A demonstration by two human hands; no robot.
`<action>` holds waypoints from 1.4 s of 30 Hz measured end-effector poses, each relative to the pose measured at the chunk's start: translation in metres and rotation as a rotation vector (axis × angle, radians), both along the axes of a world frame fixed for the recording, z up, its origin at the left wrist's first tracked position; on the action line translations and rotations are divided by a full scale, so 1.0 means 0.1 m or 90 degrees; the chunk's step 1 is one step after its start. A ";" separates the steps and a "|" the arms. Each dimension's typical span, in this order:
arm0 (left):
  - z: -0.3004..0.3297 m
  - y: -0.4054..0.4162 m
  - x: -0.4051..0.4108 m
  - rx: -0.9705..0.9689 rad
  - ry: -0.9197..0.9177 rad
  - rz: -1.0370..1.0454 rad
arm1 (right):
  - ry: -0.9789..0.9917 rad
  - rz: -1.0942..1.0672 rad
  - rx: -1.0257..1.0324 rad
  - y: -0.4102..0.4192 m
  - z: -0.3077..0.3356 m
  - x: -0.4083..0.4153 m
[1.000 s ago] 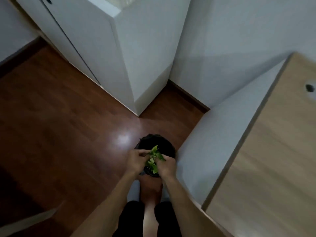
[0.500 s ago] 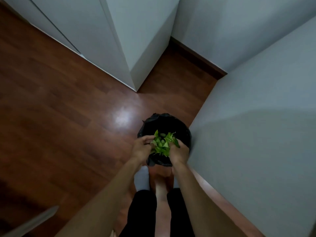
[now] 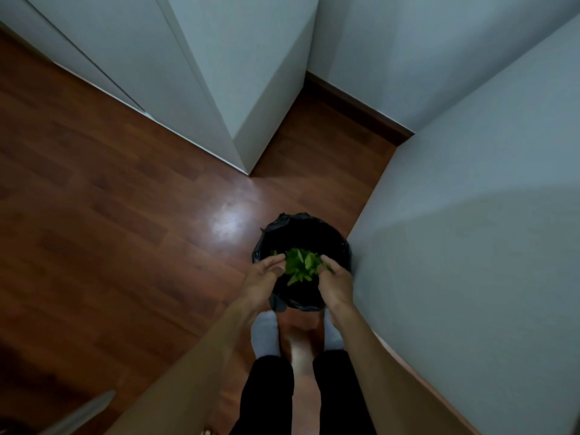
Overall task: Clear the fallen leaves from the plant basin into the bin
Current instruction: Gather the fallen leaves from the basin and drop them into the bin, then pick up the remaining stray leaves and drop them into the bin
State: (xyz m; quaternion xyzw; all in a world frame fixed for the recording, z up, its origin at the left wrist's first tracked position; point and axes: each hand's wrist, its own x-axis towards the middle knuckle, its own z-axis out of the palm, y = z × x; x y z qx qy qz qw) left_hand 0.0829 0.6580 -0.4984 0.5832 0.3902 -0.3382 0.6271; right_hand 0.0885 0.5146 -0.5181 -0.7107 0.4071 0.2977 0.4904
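A round bin (image 3: 332,237) lined with a black bag stands on the wooden floor against a pale wall. A clump of green leaves (image 3: 300,265) hangs over its opening, pressed between my two hands. My left hand (image 3: 263,279) cups the clump from the left and my right hand (image 3: 335,282) from the right, both just above the bin's near rim. The plant basin is out of view.
A white cabinet (image 3: 244,83) juts out ahead, its corner left of the bin. A pale wall (image 3: 470,246) runs along the right. My feet in light socks (image 3: 266,334) stand right behind the bin on the brown floor (image 3: 110,215).
The view has tilted down and closed in on the bin. My hands have carried the leaves further over the opening, and the clump sits lower between them.
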 end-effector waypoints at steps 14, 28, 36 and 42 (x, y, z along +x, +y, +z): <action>0.18 -0.08 -0.24 0.032 -0.019 -0.052 | -0.011 0.094 0.003 -0.17 0.42 -0.20; 2.58 0.39 -0.25 0.110 -0.150 -0.182 | -0.105 0.312 0.058 0.25 2.70 -0.12; 3.80 0.36 -0.06 0.129 -0.306 -0.299 | -0.223 0.411 0.013 -0.08 4.02 0.17; 4.31 0.07 0.26 0.134 -0.358 -0.368 | -0.269 0.414 -0.087 -0.66 4.64 0.26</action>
